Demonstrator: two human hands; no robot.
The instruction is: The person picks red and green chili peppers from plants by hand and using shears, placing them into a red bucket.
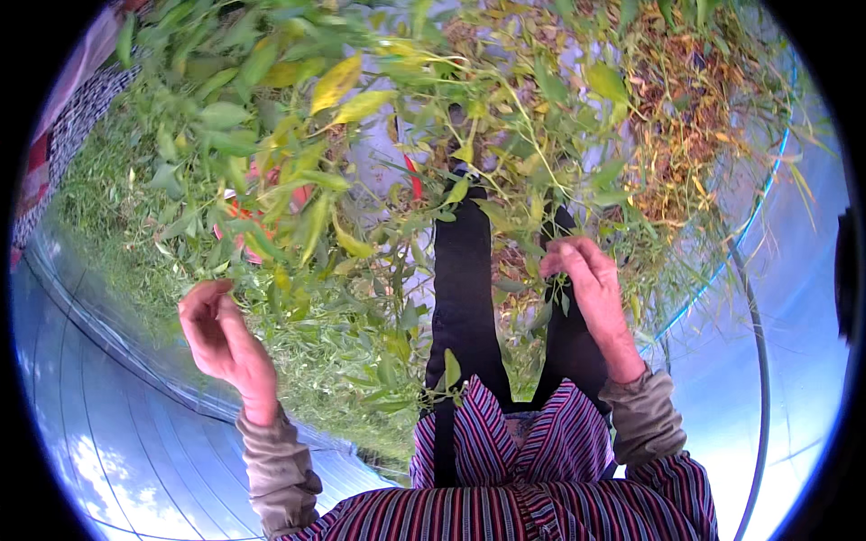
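Leafy pepper plants [318,176] with green and yellowing leaves spread in front of me. My left hand [226,335] is raised at the left edge of the foliage, its fingers loosely curled; whether anything sits inside them is hidden. At the right, my right hand [590,287] has thumb and fingertips drawn together beside a leafy shoot [556,297]. I cannot tell if it grips that shoot. One long red chili pepper [413,177] hangs among the stems near the middle. Something red [252,233], perhaps a container, shows partly behind the leaves at left.
Dry brown plant litter [676,135] lies at the upper right, beside a blue line [764,196]. A dark curved pole [754,338] stands at the right, against translucent sheeting [805,291]. Grass [122,196] covers the left. Pale ground sheet [379,152] shows between stems.
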